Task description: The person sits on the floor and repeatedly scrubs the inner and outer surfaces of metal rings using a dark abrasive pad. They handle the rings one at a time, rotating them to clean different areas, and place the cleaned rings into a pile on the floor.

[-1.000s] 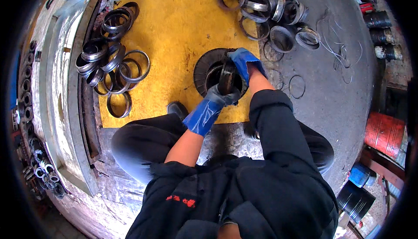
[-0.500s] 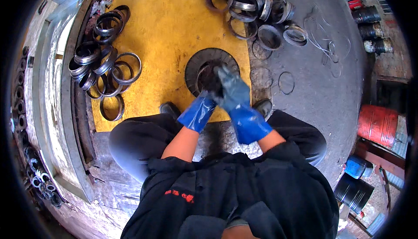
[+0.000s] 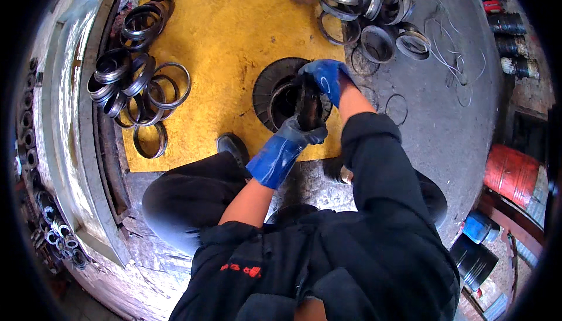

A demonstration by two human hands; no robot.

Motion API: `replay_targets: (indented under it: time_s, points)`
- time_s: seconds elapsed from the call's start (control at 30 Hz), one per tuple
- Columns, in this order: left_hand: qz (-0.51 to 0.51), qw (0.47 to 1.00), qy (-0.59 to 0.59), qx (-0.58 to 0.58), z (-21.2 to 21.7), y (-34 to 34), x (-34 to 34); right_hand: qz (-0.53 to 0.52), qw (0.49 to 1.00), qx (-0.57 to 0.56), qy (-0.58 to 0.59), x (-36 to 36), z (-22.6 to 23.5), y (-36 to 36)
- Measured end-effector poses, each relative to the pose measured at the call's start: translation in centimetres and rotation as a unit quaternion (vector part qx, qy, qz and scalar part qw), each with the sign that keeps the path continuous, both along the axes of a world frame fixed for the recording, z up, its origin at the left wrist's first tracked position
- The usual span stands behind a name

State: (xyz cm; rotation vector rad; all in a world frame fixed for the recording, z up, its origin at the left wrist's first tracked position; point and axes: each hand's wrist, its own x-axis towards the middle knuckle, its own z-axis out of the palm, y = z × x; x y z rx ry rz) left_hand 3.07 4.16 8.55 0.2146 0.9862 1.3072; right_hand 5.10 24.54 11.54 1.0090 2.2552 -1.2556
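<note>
Both my hands wear blue rubber gloves. A dark, dirty metal ring (image 3: 308,105) stands tilted on edge between them. My left hand (image 3: 300,134) is closed round its near end, and my right hand (image 3: 324,75) grips the far end, with the fingers partly hidden by the glove's back. Beneath and just left of that ring lies a round black disc (image 3: 264,91) with a raised collar (image 3: 275,108) at its centre. The disc rests on a yellow board (image 3: 216,57) in front of my feet.
Several metal rings (image 3: 137,84) lie piled on the board's left side. More rings (image 3: 374,43) are heaped at the far right, beside loose wire (image 3: 453,66) on the grey floor. A metal rail (image 3: 76,139) runs along the left. A red drum (image 3: 510,170) stands at the right.
My hands have moved apart, the right one up to the far side. The tilted ring now shows plainly between them. My view has shifted slightly.
</note>
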Motion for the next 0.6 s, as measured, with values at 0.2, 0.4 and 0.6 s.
replay_targets:
  time_s: [0.2,0.4,0.6]
  points:
    - [-0.004,0.992,0.129,-0.013,-1.8,0.5,1.9,-0.168,0.97,-0.03,0.171,2.6,-0.3,0.0]
    - [0.059,0.985,-0.16,0.031,-5.4,0.2,-0.6,-0.197,0.881,0.338,0.267,4.1,3.3,-12.3]
    - [0.128,0.981,-0.139,0.054,-5.2,-0.9,0.8,-0.081,0.88,0.375,0.28,5.6,3.6,-14.4]
